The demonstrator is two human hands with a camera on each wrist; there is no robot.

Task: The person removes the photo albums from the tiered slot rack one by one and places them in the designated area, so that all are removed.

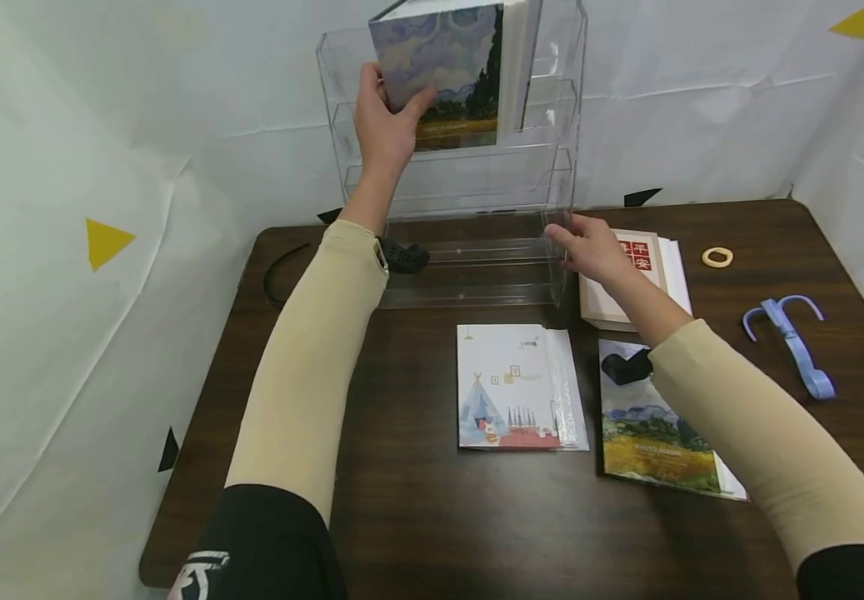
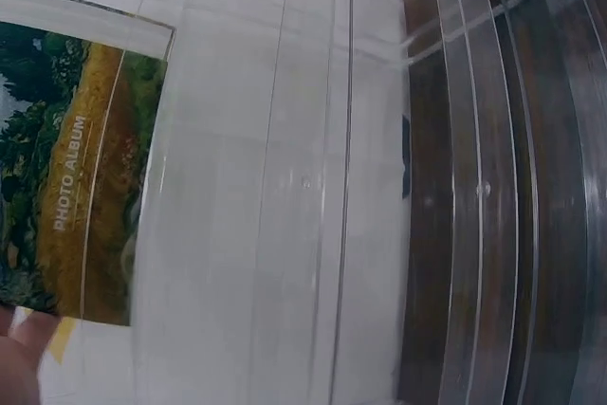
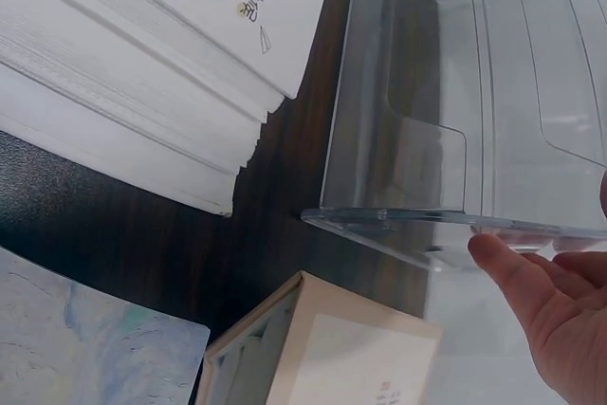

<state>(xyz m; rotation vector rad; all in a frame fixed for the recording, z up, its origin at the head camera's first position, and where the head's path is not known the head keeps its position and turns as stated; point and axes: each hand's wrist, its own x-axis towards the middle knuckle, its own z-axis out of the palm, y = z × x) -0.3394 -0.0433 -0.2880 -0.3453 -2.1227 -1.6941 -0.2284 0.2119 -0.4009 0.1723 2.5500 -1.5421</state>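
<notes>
My left hand [image 1: 388, 117] grips the left side of a photo album [image 1: 450, 79] with a painted landscape cover, thumb in front. The album stands at the top tier of a clear acrylic rack [image 1: 469, 202], its lower part seen through plastic in the left wrist view. Pale pages show on its right; whether another book stands there, I cannot tell. With my right hand [image 1: 595, 247] I hold the rack's right side panel low down, thumb at its edge. In the right wrist view that hand [image 3: 560, 315] touches the clear panel [image 3: 398, 217].
On the brown table [image 1: 402, 508] lie a white album with a tent drawing [image 1: 506, 387], another landscape album [image 1: 649, 446] and a beige box-like book [image 1: 604, 308]. Farther right are a wooden ring [image 1: 717, 257] and a blue hook-shaped holder [image 1: 795, 342]. A black cord [image 1: 274, 279] lies left.
</notes>
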